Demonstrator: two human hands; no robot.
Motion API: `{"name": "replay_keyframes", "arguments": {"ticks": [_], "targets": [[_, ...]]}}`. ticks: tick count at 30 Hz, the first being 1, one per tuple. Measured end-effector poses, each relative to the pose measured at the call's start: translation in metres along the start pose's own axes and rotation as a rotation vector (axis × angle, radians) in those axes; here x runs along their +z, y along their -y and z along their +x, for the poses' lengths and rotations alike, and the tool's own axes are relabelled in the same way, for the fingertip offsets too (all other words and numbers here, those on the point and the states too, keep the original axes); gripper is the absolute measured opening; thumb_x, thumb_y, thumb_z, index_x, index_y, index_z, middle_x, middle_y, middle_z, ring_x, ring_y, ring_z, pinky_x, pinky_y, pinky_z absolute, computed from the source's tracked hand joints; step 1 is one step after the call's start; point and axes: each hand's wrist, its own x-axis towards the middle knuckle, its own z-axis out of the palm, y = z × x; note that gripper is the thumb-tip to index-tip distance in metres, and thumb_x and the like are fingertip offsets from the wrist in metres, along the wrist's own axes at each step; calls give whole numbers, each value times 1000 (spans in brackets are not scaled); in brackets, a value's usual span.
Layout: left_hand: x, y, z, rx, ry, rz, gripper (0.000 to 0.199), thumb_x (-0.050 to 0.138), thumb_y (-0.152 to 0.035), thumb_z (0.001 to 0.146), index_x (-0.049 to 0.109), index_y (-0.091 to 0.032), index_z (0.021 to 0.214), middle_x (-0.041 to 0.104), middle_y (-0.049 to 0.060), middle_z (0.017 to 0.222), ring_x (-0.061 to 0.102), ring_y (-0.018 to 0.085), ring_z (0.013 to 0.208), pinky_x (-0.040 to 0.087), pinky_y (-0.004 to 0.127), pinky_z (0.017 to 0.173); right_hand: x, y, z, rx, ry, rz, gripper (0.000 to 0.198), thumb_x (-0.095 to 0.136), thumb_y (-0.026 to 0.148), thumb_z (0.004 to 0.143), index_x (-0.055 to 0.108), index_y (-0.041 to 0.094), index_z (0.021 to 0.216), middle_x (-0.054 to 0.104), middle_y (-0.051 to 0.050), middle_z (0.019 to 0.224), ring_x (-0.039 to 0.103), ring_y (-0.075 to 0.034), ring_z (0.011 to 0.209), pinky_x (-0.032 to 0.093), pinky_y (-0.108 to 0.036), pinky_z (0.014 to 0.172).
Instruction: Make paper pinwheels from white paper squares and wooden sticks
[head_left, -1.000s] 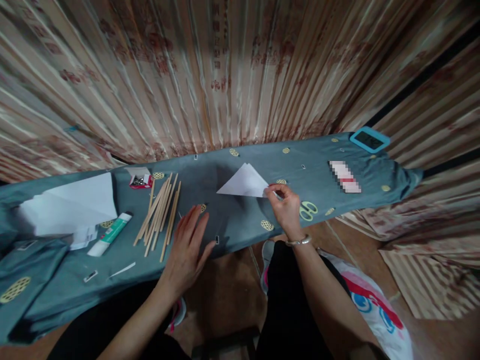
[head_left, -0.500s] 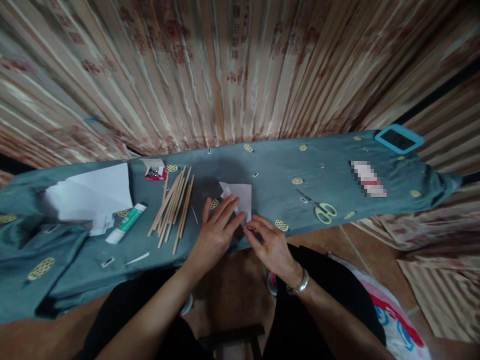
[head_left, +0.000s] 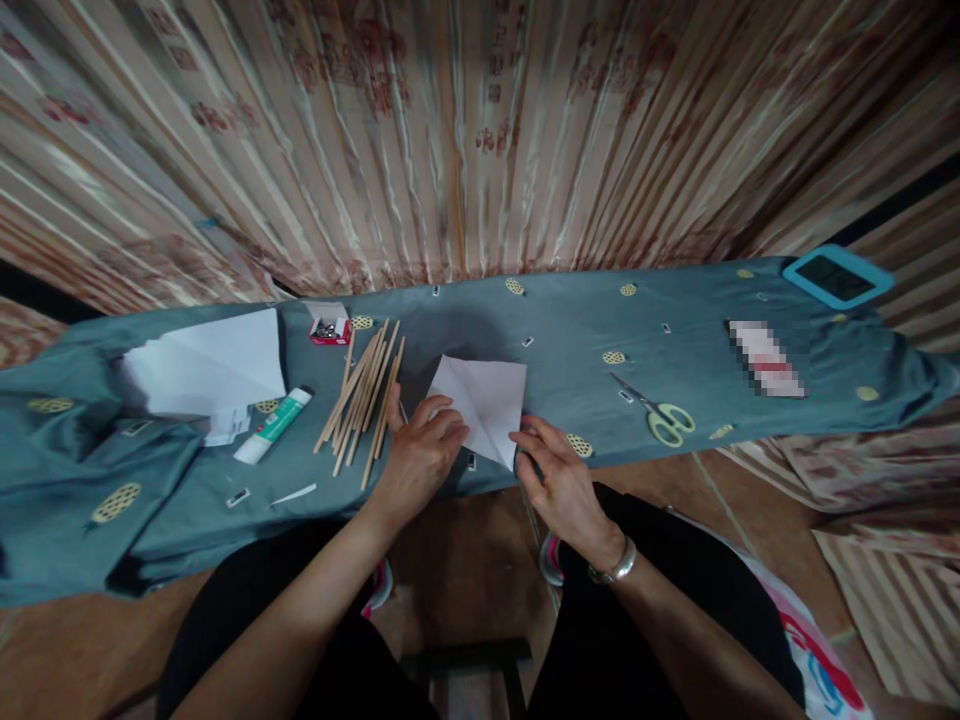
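Note:
A white sheet of paper (head_left: 491, 395) with a diagonal crease lies opened out between my hands at the table's near edge. My left hand (head_left: 426, 455) is closed on the sheet's left edge, fingers curled over it. At the lower right corner, my right hand (head_left: 559, 480) pinches the paper between thumb and fingers. A bundle of thin wooden sticks (head_left: 364, 395) lies just left of my left hand. To the right of my right hand rest scissors (head_left: 664, 418) with pale green handles, blades pointing away to the left.
Left on the teal patterned cloth (head_left: 562, 310) are a stack of white paper (head_left: 214, 360), a green-and-white glue stick (head_left: 274, 425), a small red box of metal pieces (head_left: 330, 330) and a paper strip (head_left: 292, 494). A blue-framed tablet (head_left: 838, 277) and a blurred item (head_left: 766, 358) lie right.
The folded paper has been spread out into a wider, creased sheet. My left hand has curled its fingers on the left edge. The view has shifted slightly.

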Motion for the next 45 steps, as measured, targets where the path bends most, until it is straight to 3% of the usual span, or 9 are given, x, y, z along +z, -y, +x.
{"name": "replay_keyframes", "arguments": {"ticks": [4,8,12,16,22,26,30,36,45], "targets": [[5,4,-10,23,13,-36,14,59,-18,95,72,-23,93,76,1,108,63,25,117,1,69,121,1,-2,5,-131,-6,-253,49,44,4,92,54,20,138,28,-17,162,24,-35,151,37,-58,111],[5,5,-15,65,45,-86,18,54,-18,97,72,-22,96,76,3,110,65,26,117,3,71,120,4,-2,16,-186,43,-377,47,47,4,92,57,23,134,34,-14,160,14,-33,154,31,-57,113],[2,6,-20,88,56,-106,19,53,-17,97,71,-21,98,76,5,110,65,27,119,6,71,120,5,-9,21,-244,50,-360,32,46,7,94,68,20,114,49,-12,152,23,-29,152,29,-54,116],[4,10,-31,111,27,-145,18,52,-15,97,70,-18,101,77,5,106,70,25,110,13,66,122,-1,-20,19,-300,110,-201,28,45,11,96,70,17,107,60,-14,141,43,-27,141,39,-50,112],[4,11,-43,47,14,-263,20,49,-17,99,68,-16,105,78,8,100,73,22,100,41,56,111,-15,-26,24,-115,261,184,20,53,26,97,71,20,100,74,-9,114,67,-24,111,51,-42,99],[-2,11,-42,-78,77,-346,22,48,-21,99,69,-17,107,76,8,97,72,20,94,54,42,92,-15,-23,35,51,287,314,19,57,33,94,72,22,97,75,-6,99,70,-22,96,53,-36,89],[-4,11,-42,-224,103,-380,24,47,-24,99,69,-16,106,73,9,93,71,20,88,58,32,79,-6,-22,46,152,254,348,21,59,37,90,73,21,90,76,-5,93,69,-22,88,52,-34,83],[-1,12,-43,-360,128,-434,32,49,-27,97,60,-18,125,74,8,100,72,20,87,58,31,79,6,-24,64,228,253,349,25,63,41,86,74,19,88,77,-4,86,68,-20,78,50,-30,74],[-2,16,-39,-430,151,-429,41,53,-22,94,48,-14,134,72,3,82,71,19,75,55,29,70,13,-16,75,279,213,198,24,65,41,84,74,19,81,73,-2,75,64,-17,69,44,-26,68]]}}
